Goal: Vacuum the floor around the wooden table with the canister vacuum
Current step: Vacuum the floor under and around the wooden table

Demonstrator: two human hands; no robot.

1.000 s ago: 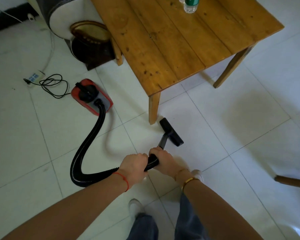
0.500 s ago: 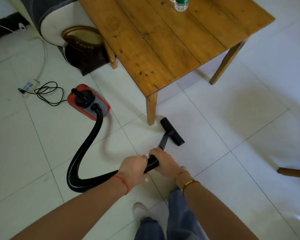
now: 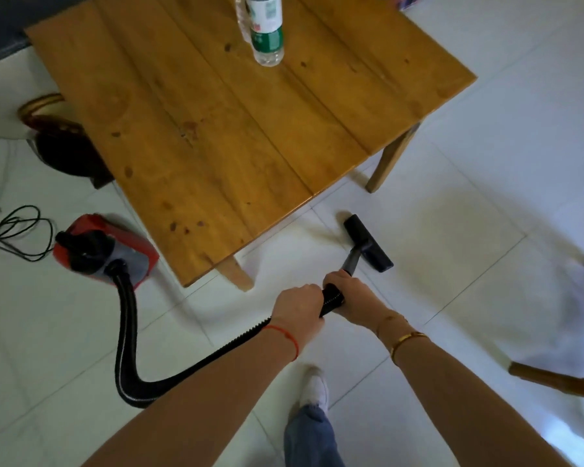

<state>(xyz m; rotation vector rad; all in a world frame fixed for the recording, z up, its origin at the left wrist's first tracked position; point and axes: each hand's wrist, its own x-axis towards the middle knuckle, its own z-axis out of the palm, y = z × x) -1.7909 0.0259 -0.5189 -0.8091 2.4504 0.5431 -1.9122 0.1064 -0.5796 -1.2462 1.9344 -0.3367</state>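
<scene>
No text, brand, number or sign can be read. The plastic bottle (image 3: 263,28) standing on the wooden table (image 3: 216,129) carries a label — white above, green below, with a small red mark and lines of print — but the characters are too small and blurred to make out. The canister vacuum (image 3: 105,251) shows no legible marking on its red and grey housing.

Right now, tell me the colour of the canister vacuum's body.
Red, with a grey panel on the canister vacuum body; seen in the head view.
</scene>
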